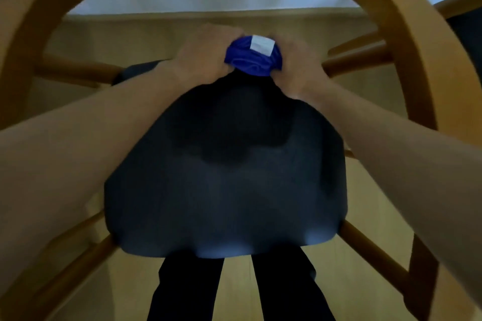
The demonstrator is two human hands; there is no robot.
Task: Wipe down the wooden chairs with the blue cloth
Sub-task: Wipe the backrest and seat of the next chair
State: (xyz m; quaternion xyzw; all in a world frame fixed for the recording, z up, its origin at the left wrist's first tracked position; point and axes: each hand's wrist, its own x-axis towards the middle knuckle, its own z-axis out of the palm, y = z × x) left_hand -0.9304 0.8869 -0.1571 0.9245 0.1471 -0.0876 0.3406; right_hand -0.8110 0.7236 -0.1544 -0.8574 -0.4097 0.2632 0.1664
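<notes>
Bunching the cloth over the chair

My left hand [206, 53] and right hand [297, 65] clench the blue cloth [251, 61] at the far seat [224, 177] edge; next I'd wipe the wooden frame [407, 65].

We see a wooden chair frame [396, 21], smooth, satin-varnished; seat pad [227, 177] in dark matt woven fabric; soft blue cloth [251, 60] with white label [261, 44]; floor [237, 289] light wood.

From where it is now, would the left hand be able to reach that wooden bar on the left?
Probably yes. The left hand grips the blue cloth above the dark seat, and nothing visible stands between it and the wooden bar.
</notes>
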